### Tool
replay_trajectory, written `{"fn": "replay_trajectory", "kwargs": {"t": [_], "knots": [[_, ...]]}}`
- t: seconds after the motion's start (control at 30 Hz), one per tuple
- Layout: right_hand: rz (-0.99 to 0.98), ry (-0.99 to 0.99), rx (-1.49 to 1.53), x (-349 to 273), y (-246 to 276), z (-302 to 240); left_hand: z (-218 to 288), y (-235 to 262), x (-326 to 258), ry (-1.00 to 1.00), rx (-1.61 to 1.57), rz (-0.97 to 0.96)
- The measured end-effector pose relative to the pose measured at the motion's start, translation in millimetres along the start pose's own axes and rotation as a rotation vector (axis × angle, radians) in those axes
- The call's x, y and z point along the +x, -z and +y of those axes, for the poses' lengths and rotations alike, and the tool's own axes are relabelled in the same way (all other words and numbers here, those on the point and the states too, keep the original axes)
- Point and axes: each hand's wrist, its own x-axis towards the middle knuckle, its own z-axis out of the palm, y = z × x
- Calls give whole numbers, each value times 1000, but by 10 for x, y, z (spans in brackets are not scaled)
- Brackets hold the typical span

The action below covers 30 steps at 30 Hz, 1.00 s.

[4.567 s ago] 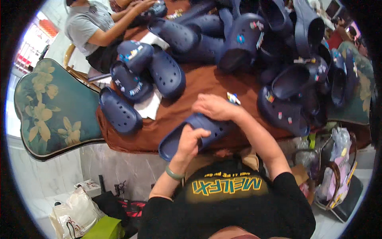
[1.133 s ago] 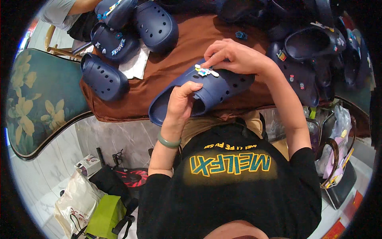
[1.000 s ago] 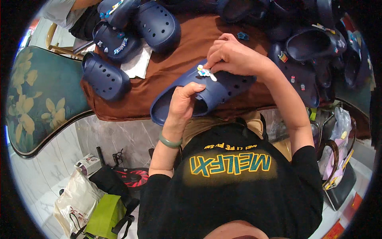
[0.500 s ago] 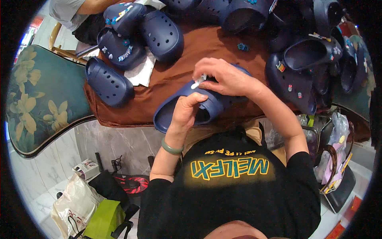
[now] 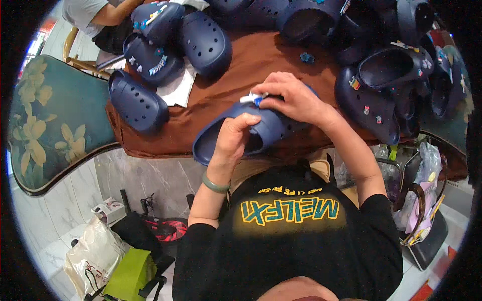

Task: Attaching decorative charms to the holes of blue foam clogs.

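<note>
A navy blue clog [image 5: 271,132] lies on its side at the near edge of the brown cloth, its heel end toward the left. My left hand [image 5: 234,133] grips it at the foot opening, thumb outside and fingers hidden inside. Over its upper, my right hand [image 5: 290,98] pinches a small white and blue shoe charm [image 5: 247,99] between thumb and fingers. Whether the charm touches the clog, I cannot tell. Farther back on the cloth sits a loose blue flower charm [image 5: 307,58].
Navy clogs [image 5: 138,103] with white paper [image 5: 176,90] stand at the left. More charm-decorated clogs [image 5: 364,98] are piled right and along the back. A co-worker's arm [image 5: 118,12] shows at the far left. A floral chair back [image 5: 60,125] adjoins the table; bags [image 5: 95,256] are below.
My right hand has shifted slightly, and the charm has turned so that its blue part shows. My left thumb has moved a little lower on the clog.
</note>
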Motion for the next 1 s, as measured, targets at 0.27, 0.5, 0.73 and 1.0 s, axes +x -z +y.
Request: {"fn": "replay_trajectory", "kwargs": {"t": [0.27, 0.5, 0.73, 1.0], "knots": [[-43, -221, 192, 117, -21, 198, -52, 124, 113, -62, -21, -43], [-113, -53, 99, 93, 33, 134, -130, 212, 54, -171, 59, -102], [-61, 96, 21, 41, 95, 38, -78, 186, 12, -103, 54, -76], [45, -280, 158, 95, -57, 181, -55, 139, 83, -156, 57, -84]]}}
